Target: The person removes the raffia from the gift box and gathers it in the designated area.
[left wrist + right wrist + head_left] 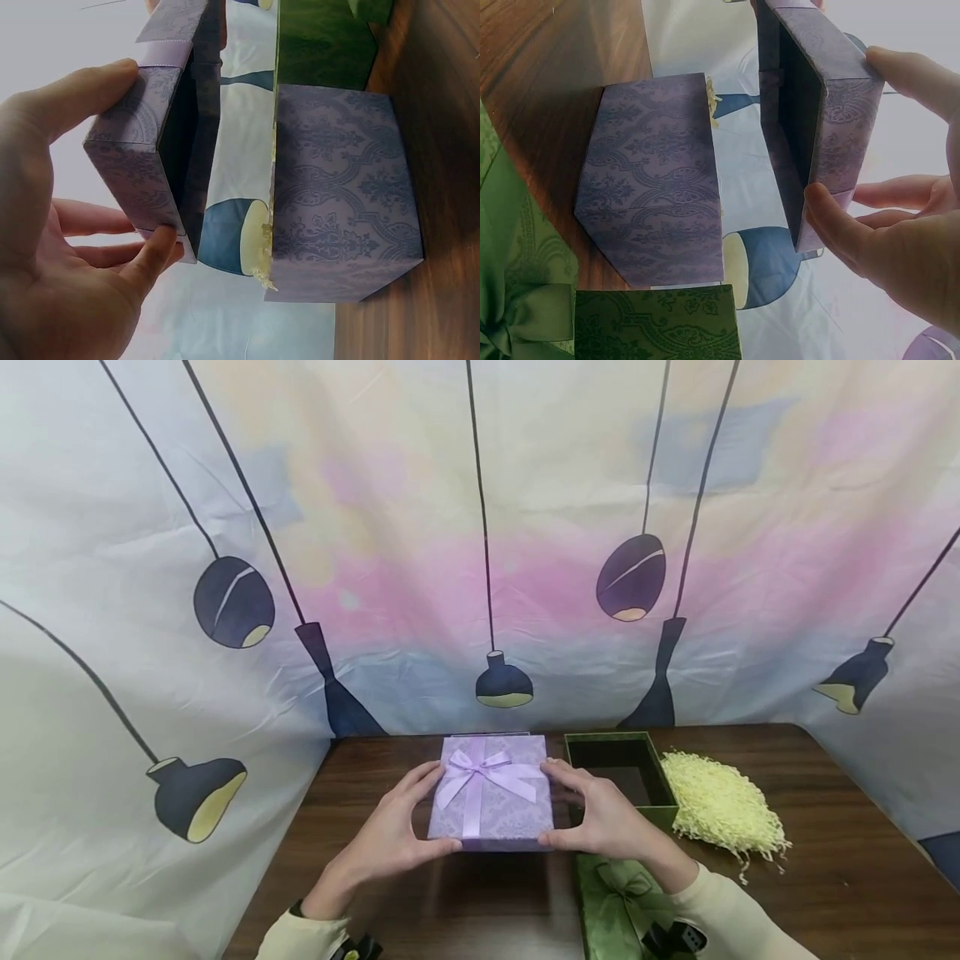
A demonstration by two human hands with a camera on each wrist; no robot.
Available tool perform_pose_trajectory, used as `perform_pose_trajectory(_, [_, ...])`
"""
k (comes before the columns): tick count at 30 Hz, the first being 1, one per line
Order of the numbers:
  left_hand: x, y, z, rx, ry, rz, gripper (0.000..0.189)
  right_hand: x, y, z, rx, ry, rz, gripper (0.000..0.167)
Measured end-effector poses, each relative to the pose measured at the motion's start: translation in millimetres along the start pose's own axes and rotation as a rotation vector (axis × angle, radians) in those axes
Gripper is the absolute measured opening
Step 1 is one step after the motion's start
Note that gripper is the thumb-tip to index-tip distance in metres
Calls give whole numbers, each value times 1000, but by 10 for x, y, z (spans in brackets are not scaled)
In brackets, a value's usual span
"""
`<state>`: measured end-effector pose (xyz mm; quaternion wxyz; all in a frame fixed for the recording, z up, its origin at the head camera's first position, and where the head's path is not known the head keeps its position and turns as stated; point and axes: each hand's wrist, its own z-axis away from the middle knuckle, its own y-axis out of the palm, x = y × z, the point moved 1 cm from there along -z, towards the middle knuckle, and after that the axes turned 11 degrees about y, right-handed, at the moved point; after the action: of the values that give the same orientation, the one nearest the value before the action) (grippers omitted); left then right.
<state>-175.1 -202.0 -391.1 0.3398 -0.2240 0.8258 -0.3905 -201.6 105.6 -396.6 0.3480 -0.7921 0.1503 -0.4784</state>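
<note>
A lilac patterned gift box lid (498,818) with a satin ribbon bow is held level between both hands. My left hand (390,827) grips its left side, thumb at the front corner. On the opposite side my right hand (611,818) grips it the same way. Both wrist views show the lid's hollow underside over the matching purple box base (337,180), with a visible gap between them. The base stands upright on the table, and a few pale yellow shreds (712,101) stick out at its rim. In the head view the lid hides the base.
Right of the lid stands an open green box (663,816) with a dark inside. A green lid (611,910) with a bow lies in front of it, below the right forearm. A heap of yellow shredded paper (720,806) sits farther right on the brown wooden table (840,860).
</note>
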Motion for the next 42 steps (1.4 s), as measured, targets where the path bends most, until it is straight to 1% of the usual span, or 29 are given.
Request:
perform_pose_trajectory(6, [-37,30,66,2,11,-5,97,1,19,57,1,4,22,90])
perform_pose_trajectory(12, [-65,49,158,2,-12,-16,97,5,67,108,30,10,24,92])
perform_pose_trajectory(16, [-74,88,186,11,-21,-12,98,2,81,138,45,13,25,92])
perform_pose_trajectory(19, [-76,121,202,21,-17,-16,98,0,83,155,55,18,15,92])
perform_pose_trajectory(25, [-72,160,227,23,-1,-28,98,12,87,195,51,9,45,92])
perform_pose_trajectory(28, [-76,166,253,24,-6,-34,97,19,102,220,57,23,58,92])
perform_pose_trajectory(33, [-95,173,304,46,-26,-37,98,17,131,259,84,45,85,91])
perform_pose_trajectory(37, [-115,183,330,46,-38,-27,99,14,150,271,95,49,99,92])
perform_pose_trajectory(42, [-136,209,380,51,-36,-46,100,27,161,303,112,56,96,93])
